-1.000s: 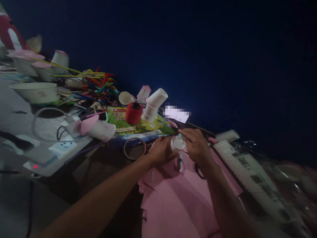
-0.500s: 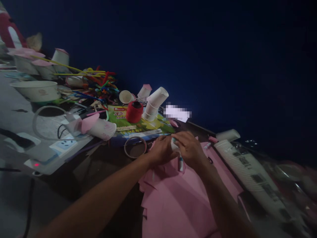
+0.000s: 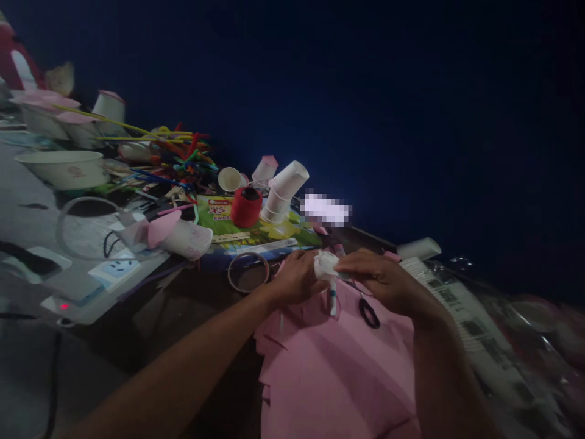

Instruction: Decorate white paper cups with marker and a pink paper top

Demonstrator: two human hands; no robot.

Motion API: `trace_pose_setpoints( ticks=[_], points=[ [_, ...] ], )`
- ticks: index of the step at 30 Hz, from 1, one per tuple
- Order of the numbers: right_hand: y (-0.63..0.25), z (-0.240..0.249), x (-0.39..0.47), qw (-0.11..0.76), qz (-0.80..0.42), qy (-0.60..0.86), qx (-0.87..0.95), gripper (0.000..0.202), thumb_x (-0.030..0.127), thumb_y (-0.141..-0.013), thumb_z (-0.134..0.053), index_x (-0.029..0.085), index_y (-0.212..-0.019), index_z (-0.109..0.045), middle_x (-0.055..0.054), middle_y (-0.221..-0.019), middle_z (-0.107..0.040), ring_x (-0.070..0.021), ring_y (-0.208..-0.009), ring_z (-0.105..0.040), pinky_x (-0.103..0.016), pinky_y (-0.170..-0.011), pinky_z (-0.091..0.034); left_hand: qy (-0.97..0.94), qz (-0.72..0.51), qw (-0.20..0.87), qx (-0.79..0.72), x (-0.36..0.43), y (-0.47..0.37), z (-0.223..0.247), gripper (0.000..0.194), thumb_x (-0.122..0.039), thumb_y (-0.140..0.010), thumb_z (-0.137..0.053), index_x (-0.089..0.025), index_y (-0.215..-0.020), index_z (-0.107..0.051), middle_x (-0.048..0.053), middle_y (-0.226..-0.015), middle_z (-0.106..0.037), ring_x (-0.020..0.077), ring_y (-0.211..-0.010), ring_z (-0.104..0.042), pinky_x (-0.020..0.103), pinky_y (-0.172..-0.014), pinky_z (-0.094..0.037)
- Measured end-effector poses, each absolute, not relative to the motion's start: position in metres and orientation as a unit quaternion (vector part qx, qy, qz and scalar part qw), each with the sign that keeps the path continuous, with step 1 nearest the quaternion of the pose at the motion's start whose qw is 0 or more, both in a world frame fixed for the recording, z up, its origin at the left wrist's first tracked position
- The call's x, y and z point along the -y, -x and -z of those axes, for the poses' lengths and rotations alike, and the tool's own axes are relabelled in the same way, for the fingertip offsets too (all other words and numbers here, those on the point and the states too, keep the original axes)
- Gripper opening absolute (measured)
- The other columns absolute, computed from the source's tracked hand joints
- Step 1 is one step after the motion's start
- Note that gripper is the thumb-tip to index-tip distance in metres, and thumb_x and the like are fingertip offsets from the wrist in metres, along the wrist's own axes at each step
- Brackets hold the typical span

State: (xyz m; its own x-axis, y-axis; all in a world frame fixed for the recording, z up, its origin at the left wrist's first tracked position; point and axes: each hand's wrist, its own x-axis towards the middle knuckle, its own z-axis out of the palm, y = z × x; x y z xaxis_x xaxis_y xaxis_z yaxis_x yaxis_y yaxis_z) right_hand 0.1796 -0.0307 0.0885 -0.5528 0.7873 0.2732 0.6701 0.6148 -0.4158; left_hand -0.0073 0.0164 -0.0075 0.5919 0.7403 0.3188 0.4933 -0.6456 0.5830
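Shifted rightward off the small white paper cup (image 3: 323, 268), the bare right hand (image 3: 384, 277) now has its fingers close together at the cup's edge; whether they pinch anything, I cannot tell; the bare left hand (image 3: 296, 279) curls its fingers round the cup's left side, above pink paper sheets (image 3: 333, 372); a black oval loop (image 3: 362, 312) lies below the right hand.

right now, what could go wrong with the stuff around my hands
The white cup in your left hand might dent if squeezed hard. The stacked cups lean at the top, so a bump could topple them, perhaps onto the red spool beside them. The pink sheets overlap unevenly below your hands and could slide if brushed.
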Motion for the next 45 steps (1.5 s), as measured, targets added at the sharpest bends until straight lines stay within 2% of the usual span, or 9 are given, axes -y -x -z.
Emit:
trace_pose_setpoints(
  ticks=[6, 9, 19, 27, 32, 35, 40, 45],
  points=[
    [-0.180, -0.078, 0.020, 0.313, -0.028, 0.496, 0.810, 0.031, 0.014, -0.085, -0.050, 0.026, -0.106, -0.070, -0.005, -0.105, -0.071, -0.0216, -0.100, -0.062, -0.040, -0.087, -0.050, -0.864, -0.283, 0.224, -0.352, -0.018, 0.007, 0.008, 0.051, -0.034, -0.075, -0.065, -0.015, -0.119, -0.050, 0.008, -0.116, -0.060, 0.0284, -0.103, -0.052, 0.041, -0.095, -0.038],
    [-0.169, -0.068, 0.014, 0.329, -0.011, 0.497, 0.803, 0.031, 0.014, -0.085, -0.051, 0.025, -0.108, -0.069, -0.006, -0.106, -0.071, -0.0221, -0.100, -0.061, -0.042, -0.089, -0.048, -0.862, -0.294, 0.215, -0.352, -0.019, 0.006, 0.012, 0.051, -0.034, -0.073, -0.066, -0.015, -0.118, -0.051, 0.009, -0.117, -0.060, 0.0292, -0.104, -0.052, 0.042, -0.095, -0.038],
    [-0.148, -0.050, 0.010, 0.281, -0.020, 0.486, 0.827, 0.031, 0.009, -0.083, -0.052, 0.019, -0.106, -0.070, -0.009, -0.101, -0.070, -0.0232, -0.093, -0.058, -0.041, -0.082, -0.049, -0.868, -0.277, 0.211, -0.354, -0.020, 0.005, 0.011, 0.048, -0.035, -0.074, -0.065, -0.016, -0.116, -0.051, 0.009, -0.112, -0.061, 0.0277, -0.104, -0.054, 0.042, -0.096, -0.038],
    [-0.156, -0.067, 0.022, 0.237, -0.072, 0.436, 0.865, 0.035, 0.005, -0.084, -0.051, 0.024, -0.107, -0.069, -0.005, -0.100, -0.071, -0.0203, -0.092, -0.059, -0.037, -0.084, -0.048, -0.878, -0.282, 0.184, -0.341, -0.020, 0.006, 0.016, 0.049, -0.035, -0.077, -0.065, -0.014, -0.118, -0.049, 0.011, -0.117, -0.059, 0.0271, -0.104, -0.054, 0.041, -0.095, -0.037],
    [-0.163, -0.074, 0.021, 0.291, -0.057, 0.483, 0.824, 0.028, 0.013, -0.086, -0.052, 0.022, -0.107, -0.068, -0.008, -0.107, -0.066, -0.0209, -0.100, -0.058, -0.038, -0.088, -0.047, -0.870, -0.292, 0.191, -0.348, -0.019, 0.006, 0.014, 0.049, -0.035, -0.075, -0.067, -0.015, -0.117, -0.050, 0.009, -0.113, -0.061, 0.0263, -0.102, -0.054, 0.040, -0.094, -0.038],
    [-0.156, -0.067, 0.017, 0.309, -0.055, 0.497, 0.809, 0.028, 0.012, -0.084, -0.053, 0.020, -0.106, -0.069, -0.010, -0.106, -0.061, -0.0214, -0.101, -0.058, -0.038, -0.089, -0.047, -0.870, -0.294, 0.181, -0.352, -0.020, 0.004, 0.015, 0.050, -0.035, -0.074, -0.067, -0.014, -0.116, -0.050, 0.010, -0.112, -0.061, 0.0270, -0.102, -0.055, 0.040, -0.094, -0.038],
    [-0.147, -0.060, 0.017, 0.269, -0.105, 0.475, 0.831, 0.031, 0.007, -0.083, -0.052, 0.021, -0.104, -0.069, -0.008, -0.103, -0.065, -0.0211, -0.099, -0.058, -0.039, -0.090, -0.046, -0.880, -0.279, 0.172, -0.343, -0.023, 0.001, 0.020, 0.047, -0.034, -0.077, -0.065, -0.013, -0.117, -0.050, 0.012, -0.114, -0.060, 0.0269, -0.103, -0.056, 0.041, -0.096, -0.037],
    [-0.161, -0.076, 0.025, 0.220, -0.170, 0.440, 0.854, 0.030, 0.009, -0.084, -0.050, 0.023, -0.102, -0.071, -0.006, -0.103, -0.068, -0.0192, -0.101, -0.060, -0.037, -0.092, -0.047, -0.874, -0.275, 0.199, -0.346, -0.019, 0.005, 0.014, 0.045, -0.037, -0.077, -0.064, -0.015, -0.114, -0.052, 0.012, -0.115, -0.059, 0.0279, -0.106, -0.053, 0.041, -0.095, -0.038]
  ],
)
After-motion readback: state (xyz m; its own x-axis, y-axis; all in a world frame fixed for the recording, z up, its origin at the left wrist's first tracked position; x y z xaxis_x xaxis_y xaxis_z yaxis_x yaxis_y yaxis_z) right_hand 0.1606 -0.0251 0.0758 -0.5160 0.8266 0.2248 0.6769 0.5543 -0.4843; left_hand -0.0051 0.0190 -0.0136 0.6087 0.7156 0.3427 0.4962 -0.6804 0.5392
